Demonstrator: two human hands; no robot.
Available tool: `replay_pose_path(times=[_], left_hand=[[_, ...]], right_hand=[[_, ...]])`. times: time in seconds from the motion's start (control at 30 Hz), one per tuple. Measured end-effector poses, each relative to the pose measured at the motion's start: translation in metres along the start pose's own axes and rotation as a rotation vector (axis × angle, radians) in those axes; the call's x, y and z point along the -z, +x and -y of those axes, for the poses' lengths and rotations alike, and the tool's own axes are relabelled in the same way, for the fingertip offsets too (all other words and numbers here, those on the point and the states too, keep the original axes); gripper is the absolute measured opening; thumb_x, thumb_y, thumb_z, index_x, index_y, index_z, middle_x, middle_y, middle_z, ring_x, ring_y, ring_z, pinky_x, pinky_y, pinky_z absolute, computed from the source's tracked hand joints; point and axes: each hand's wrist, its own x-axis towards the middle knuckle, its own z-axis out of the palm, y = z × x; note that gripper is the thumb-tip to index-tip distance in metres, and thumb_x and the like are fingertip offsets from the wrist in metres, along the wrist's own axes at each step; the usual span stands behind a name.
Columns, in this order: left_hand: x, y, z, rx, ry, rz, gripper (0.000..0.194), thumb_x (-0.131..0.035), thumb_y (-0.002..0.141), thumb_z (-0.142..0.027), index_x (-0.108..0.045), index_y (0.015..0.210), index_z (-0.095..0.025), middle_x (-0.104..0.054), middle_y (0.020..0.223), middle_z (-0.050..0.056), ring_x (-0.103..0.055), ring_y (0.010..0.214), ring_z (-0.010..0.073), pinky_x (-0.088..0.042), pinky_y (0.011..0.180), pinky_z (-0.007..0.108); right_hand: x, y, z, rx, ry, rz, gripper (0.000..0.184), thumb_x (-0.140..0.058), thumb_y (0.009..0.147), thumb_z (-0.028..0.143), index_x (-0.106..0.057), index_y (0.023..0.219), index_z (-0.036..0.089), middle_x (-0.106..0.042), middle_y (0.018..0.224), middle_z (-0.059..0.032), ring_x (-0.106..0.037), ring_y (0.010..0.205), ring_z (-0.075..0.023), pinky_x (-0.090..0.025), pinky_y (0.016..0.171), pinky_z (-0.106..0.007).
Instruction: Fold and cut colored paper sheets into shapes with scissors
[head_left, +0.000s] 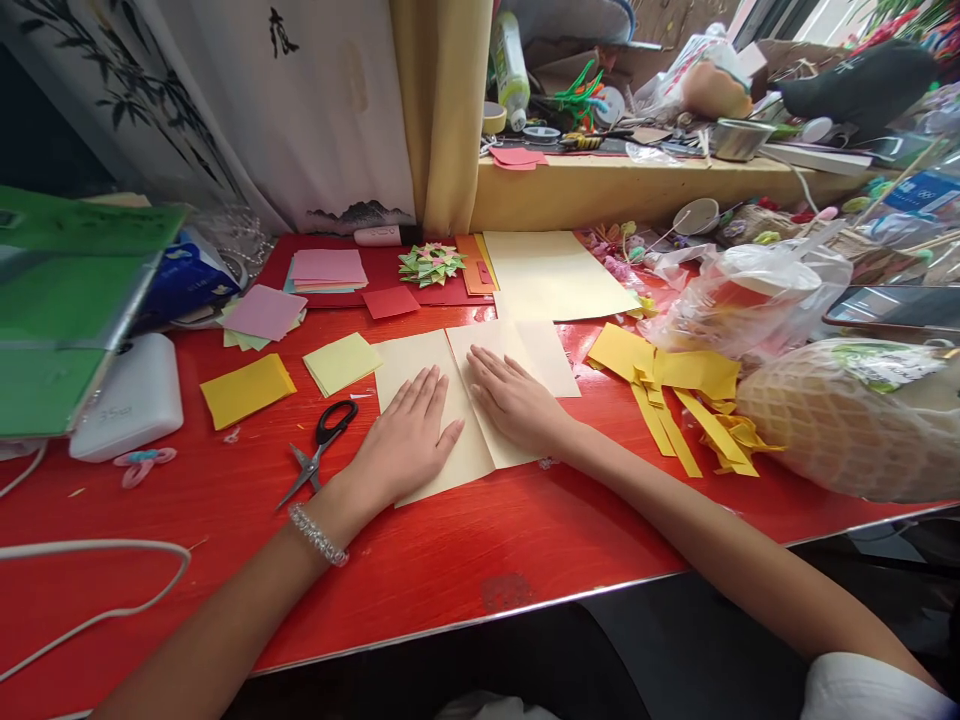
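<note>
Here, left hand [409,435] flat on the left part of the creased cream sheet [474,448], fingers nearly together, thumb angled out; right hand [517,400] flat just across the crease, fingers close, both holding nothing; sheet lies on the red table [420,590], open black-handled scissors [319,450] beside the left hand, pale yellow square papers [341,362] beyond them, cut yellow strips [675,410] off to the right

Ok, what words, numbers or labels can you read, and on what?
White plastic case: handwriting, apparently "35", rest unclear.
White curtain: one brush-written character, too stylised to read surely.
Bottle, blue packet at far right: print too small or blurred.
</note>
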Motion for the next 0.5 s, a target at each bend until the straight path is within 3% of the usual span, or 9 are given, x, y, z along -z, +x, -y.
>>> replay_pose_path(times=[0.5], left_hand=[[-0.002,-0.003,-0.01,0.068,0.006,-0.05,0.063,-0.02,0.092,-0.042,-0.024,0.14,-0.001,-0.019,0.148,0.016,-0.013,0.137,0.0241,-0.016,0.113,0.04]], right_hand=[[-0.004,-0.005,0.012,-0.102,-0.097,0.044,0.052,-0.014,0.095,0.03,-0.026,0.141,0.01,-0.022,0.148,-0.008,-0.019,0.137,-0.0185,-0.014,0.112,-0.042]])
